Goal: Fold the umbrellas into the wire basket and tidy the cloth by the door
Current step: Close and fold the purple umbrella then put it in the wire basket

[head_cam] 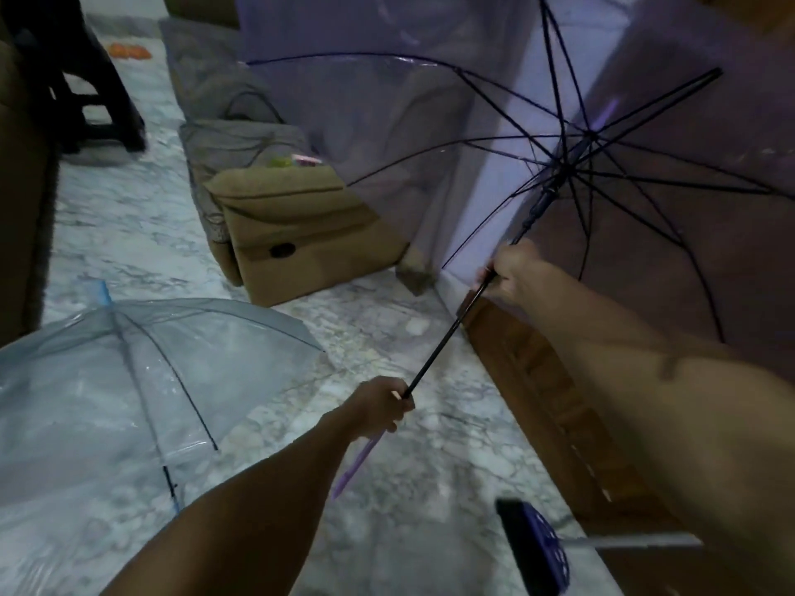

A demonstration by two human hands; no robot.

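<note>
An open purple see-through umbrella fills the upper right, its dark ribs spread and its black shaft slanting down to the left. My left hand grips the shaft just above the purple handle. My right hand is closed around the shaft higher up, below the runner. A second open umbrella, clear with blue trim, lies on the marble floor at the lower left. No wire basket or cloth shows clearly.
A tan box-like seat stands on the floor behind the umbrellas, with a grey bag behind it. A wooden door runs along the right. A dark broom head lies at the bottom right. A dark stool stands far left.
</note>
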